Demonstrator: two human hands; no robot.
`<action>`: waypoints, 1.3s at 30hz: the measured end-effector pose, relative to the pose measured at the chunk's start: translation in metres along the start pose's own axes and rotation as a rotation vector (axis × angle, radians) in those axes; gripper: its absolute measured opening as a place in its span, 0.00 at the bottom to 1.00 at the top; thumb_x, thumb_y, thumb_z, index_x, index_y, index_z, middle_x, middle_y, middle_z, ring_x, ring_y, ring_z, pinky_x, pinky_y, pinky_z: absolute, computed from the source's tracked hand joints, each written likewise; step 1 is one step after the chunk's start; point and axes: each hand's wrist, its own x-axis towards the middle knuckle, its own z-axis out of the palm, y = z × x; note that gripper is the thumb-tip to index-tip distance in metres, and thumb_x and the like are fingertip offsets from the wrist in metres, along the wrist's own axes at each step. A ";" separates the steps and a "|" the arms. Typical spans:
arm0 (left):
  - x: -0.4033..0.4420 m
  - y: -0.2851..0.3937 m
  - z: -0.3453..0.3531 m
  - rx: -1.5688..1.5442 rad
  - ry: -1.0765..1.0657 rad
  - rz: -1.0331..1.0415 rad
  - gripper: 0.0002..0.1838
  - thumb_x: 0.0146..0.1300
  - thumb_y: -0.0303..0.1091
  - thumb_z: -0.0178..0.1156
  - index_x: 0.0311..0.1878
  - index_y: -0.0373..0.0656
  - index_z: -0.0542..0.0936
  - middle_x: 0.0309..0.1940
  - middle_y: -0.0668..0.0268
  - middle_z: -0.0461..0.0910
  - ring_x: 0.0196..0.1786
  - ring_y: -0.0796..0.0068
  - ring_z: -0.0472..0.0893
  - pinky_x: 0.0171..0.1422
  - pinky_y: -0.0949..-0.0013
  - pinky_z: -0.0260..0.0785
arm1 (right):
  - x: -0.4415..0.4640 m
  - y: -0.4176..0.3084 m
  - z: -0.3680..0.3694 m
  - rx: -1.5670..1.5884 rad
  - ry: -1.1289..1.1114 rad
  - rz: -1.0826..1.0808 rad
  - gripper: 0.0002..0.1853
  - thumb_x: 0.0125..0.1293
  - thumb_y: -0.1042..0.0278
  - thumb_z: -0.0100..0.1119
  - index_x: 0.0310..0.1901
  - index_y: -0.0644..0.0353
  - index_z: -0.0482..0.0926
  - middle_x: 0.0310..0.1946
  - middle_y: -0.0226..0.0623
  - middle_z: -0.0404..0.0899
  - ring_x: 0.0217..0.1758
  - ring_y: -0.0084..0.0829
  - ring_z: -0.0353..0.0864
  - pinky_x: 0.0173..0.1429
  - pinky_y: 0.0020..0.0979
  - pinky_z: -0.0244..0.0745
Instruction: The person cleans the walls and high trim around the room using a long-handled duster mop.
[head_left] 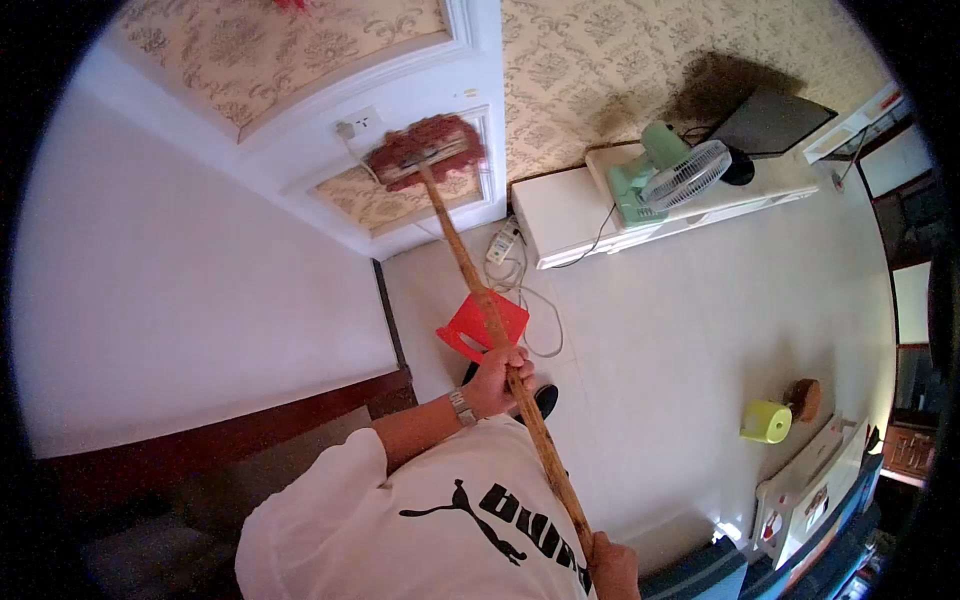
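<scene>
My left hand, with a watch on its wrist, is closed around the middle of a mop's long wooden handle. Lower down, near the bottom of the view, my right hand grips the same handle close to its end. At the far end, the shaggy dark red mop head is raised in front of the white-framed wall panel, beside a wall socket. Whether it touches the panel I cannot tell. Under the handle, a red plastic object sits on the floor near my feet.
A white low cabinet along the patterned wall carries a green fan and a dark screen. A power strip and its cable lie on the floor. Right of me are a yellow-green stool-like object and a low table.
</scene>
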 end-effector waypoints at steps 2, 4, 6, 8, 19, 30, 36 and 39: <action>-0.003 0.000 -0.003 -0.018 0.010 0.008 0.02 0.47 0.28 0.50 0.25 0.45 0.68 0.17 0.70 0.62 0.21 0.76 0.65 0.28 0.72 0.63 | -0.001 -0.002 -0.011 0.001 -0.023 -0.027 0.05 0.60 0.70 0.42 0.31 0.60 0.67 0.19 0.53 0.74 0.26 0.54 0.74 0.28 0.48 0.69; -0.007 0.002 0.006 -0.034 0.018 0.021 0.02 0.48 0.28 0.50 0.27 0.44 0.70 0.17 0.71 0.62 0.21 0.77 0.65 0.27 0.72 0.63 | 0.000 -0.007 -0.021 -0.004 -0.048 0.024 0.06 0.58 0.68 0.45 0.31 0.60 0.67 0.19 0.52 0.73 0.26 0.56 0.74 0.29 0.50 0.67; -0.008 0.001 0.018 0.051 0.054 -0.012 0.01 0.48 0.29 0.50 0.26 0.44 0.68 0.17 0.70 0.63 0.21 0.76 0.65 0.27 0.72 0.64 | -0.002 0.001 -0.021 0.035 -0.044 0.048 0.07 0.57 0.67 0.48 0.32 0.60 0.67 0.19 0.52 0.73 0.27 0.56 0.73 0.29 0.51 0.67; -0.001 -0.005 0.028 0.048 0.044 -0.004 0.03 0.49 0.29 0.49 0.23 0.45 0.67 0.16 0.70 0.62 0.21 0.76 0.66 0.27 0.71 0.64 | -0.006 0.005 -0.018 0.073 -0.038 0.071 0.08 0.55 0.66 0.50 0.32 0.60 0.67 0.20 0.52 0.73 0.27 0.57 0.73 0.30 0.51 0.66; 0.068 -0.028 0.078 0.375 0.138 -0.133 0.06 0.52 0.32 0.48 0.22 0.45 0.67 0.17 0.67 0.67 0.20 0.71 0.69 0.26 0.67 0.68 | 0.006 0.026 -0.012 0.288 0.160 0.191 0.08 0.52 0.69 0.54 0.28 0.64 0.69 0.20 0.54 0.71 0.25 0.56 0.71 0.28 0.46 0.65; 0.030 -0.014 0.043 0.172 0.014 -0.026 0.07 0.47 0.30 0.52 0.20 0.47 0.65 0.16 0.69 0.64 0.20 0.73 0.67 0.26 0.69 0.66 | -0.001 0.014 0.003 0.124 0.093 0.130 0.09 0.54 0.67 0.55 0.33 0.59 0.68 0.21 0.52 0.72 0.26 0.56 0.72 0.28 0.49 0.66; 0.011 -0.007 0.025 0.101 0.102 -0.015 0.05 0.47 0.30 0.51 0.21 0.46 0.66 0.17 0.67 0.67 0.23 0.70 0.69 0.31 0.67 0.67 | -0.001 0.018 0.003 0.110 0.054 -0.030 0.06 0.56 0.69 0.52 0.31 0.59 0.66 0.19 0.52 0.72 0.26 0.56 0.72 0.27 0.50 0.64; 0.004 -0.002 0.014 0.061 0.065 0.024 0.05 0.47 0.31 0.51 0.21 0.47 0.66 0.17 0.67 0.67 0.23 0.69 0.70 0.30 0.69 0.67 | 0.002 0.013 0.000 0.114 0.019 -0.054 0.05 0.57 0.69 0.49 0.31 0.59 0.65 0.18 0.51 0.71 0.25 0.55 0.72 0.26 0.50 0.64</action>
